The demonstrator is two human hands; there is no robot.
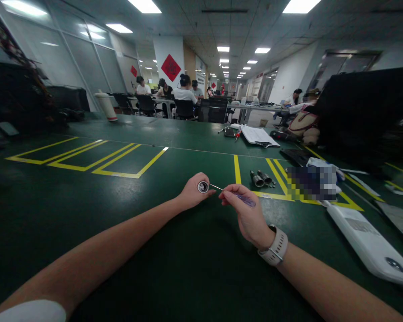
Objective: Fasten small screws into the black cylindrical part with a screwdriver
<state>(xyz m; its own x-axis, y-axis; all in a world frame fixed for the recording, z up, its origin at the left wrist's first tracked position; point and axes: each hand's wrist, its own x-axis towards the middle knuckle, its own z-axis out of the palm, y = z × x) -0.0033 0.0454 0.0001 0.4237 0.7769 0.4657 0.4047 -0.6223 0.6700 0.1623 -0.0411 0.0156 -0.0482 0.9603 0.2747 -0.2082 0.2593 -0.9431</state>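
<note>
My left hand [192, 193] is closed around a small round metal part [203, 187], its ring-shaped end facing me. The rest of that part is hidden in the palm. In my right hand [246, 214] is a thin screwdriver [246, 199] with a see-through purple handle, pinched by the fingers. Its slim shaft points left, and the tip is close to the side of the metal part; whether they touch I cannot tell. On the table right of my hands lie two metal cylinders [257, 180], beside several tiny pieces [272, 184].
Yellow tape outlines [116, 173] mark the dark green table [147, 250]. A white power bank-like device [369, 241] lies at the right. Farther back are a clipboard with papers [259, 135], a red-handled tool [238, 134] and a white tumbler [106, 106]. People sit at distant desks.
</note>
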